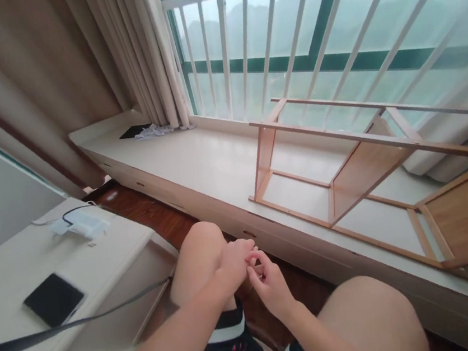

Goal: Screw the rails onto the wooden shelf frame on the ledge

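Note:
Between my knees, my left hand (237,260) and my right hand (271,285) meet fingertip to fingertip. The left one rests by my bent left knee, its fingers curled and partly hidden behind its back. On the right, thumb and index finger press together in a pinch close to the left fingertips. A tiny glint shows among the right fingers, too small to name. The nearest large thing is the white window ledge (199,162) in front of my hands. On it a wooden shelf frame (369,174) lies on its side.
A white cabinet (109,235) stands at the left, bearing a black flat square object (54,299) and a pale blue face mask (79,225). A dark strap (118,310) crosses in front of it. White railings (248,44) guard the window; curtains (144,56) hang beside it.

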{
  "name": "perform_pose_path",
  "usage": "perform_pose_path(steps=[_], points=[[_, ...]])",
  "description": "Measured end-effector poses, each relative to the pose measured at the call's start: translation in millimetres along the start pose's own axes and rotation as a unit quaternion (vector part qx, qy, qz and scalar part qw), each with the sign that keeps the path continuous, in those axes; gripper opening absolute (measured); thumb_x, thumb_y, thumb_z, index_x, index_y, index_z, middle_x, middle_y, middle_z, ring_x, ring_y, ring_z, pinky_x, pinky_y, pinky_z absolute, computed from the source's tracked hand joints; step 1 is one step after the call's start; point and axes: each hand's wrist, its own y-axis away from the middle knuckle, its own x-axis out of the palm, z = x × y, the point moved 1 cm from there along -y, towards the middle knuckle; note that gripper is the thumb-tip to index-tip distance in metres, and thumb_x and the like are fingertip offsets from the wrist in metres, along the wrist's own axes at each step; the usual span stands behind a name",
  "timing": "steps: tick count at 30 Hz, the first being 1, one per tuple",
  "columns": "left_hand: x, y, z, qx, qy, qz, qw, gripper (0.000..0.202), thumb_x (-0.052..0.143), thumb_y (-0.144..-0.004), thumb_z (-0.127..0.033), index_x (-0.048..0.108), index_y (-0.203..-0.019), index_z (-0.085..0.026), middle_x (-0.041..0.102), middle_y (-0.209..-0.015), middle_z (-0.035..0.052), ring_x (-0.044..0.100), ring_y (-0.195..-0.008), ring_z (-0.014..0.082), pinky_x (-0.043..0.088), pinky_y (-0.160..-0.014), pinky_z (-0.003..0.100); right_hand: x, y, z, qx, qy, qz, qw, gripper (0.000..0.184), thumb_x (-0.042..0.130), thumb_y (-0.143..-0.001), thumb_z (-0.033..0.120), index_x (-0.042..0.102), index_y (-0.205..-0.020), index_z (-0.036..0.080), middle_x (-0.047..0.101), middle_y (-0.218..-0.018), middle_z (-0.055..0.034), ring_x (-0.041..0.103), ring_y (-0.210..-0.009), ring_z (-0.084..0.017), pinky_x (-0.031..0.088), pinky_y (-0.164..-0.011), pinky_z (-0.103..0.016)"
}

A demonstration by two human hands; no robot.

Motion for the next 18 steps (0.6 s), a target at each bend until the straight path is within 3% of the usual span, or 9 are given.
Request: perform_pose_path(steps=[3, 8, 13, 18], points=[[1.8, 9, 13, -0.033, -0.012, -0.010, 0.999, 0.039, 0.033, -0.096, -0.035, 0.068, -0.091, -0.018, 0.069, -0.086, 0.0114, 0.066, -0.073, 0.0225, 0.048, -0.063, 0.030, 12, 4, 1, -0.004, -0.025, 0.072, 0.997, 0.018, 0.047, -0.091, 0.034, 0.050, -0.103, 0.020, 0.041, -0.059, 0.0065, 0.032, -0.050, -0.010, 0.023, -0.051, -0.024], [7.9, 22, 22, -0.047, -0.028, 0.007, 0.998, 0.022, 0.053, -0.087, -0.031, 0.066, -0.101, -0.020, 0.068, -0.095, 0.0103, 0.066, -0.084, 0.0220, 0.050, -0.072, 0.029, 22, 4, 9, 0.037, -0.091, 0.122, 0.988, 0.038, 0.054, -0.089, 0.037, 0.045, -0.121, 0.020, 0.031, -0.060, 0.0086, 0.028, -0.054, -0.010, 0.023, -0.052, -0.024], [11.9, 26, 24, -0.072, -0.050, 0.038, 0.995, 0.023, 0.051, -0.089, -0.029, 0.068, -0.097, -0.016, 0.068, -0.089, 0.0142, 0.067, -0.081, 0.0241, 0.051, -0.068, 0.031, 31, 10, 14, 0.025, -0.023, 0.229, 0.973, 0.034, 0.054, -0.090, 0.040, 0.050, -0.116, 0.019, 0.033, -0.058, 0.0081, 0.031, -0.053, -0.011, 0.024, -0.052, -0.024], [20.2, 24, 29, -0.044, -0.059, 0.074, 0.995, 0.009, 0.066, -0.076, -0.021, 0.072, -0.082, -0.017, 0.071, -0.091, 0.0133, 0.067, -0.088, 0.0267, 0.052, -0.075, 0.034, 24, -2, 4, 0.054, 0.001, 0.167, 0.984, 0.045, 0.051, -0.091, 0.050, 0.042, -0.124, 0.022, 0.040, -0.058, 0.0074, 0.031, -0.052, -0.011, 0.021, -0.051, -0.024]])
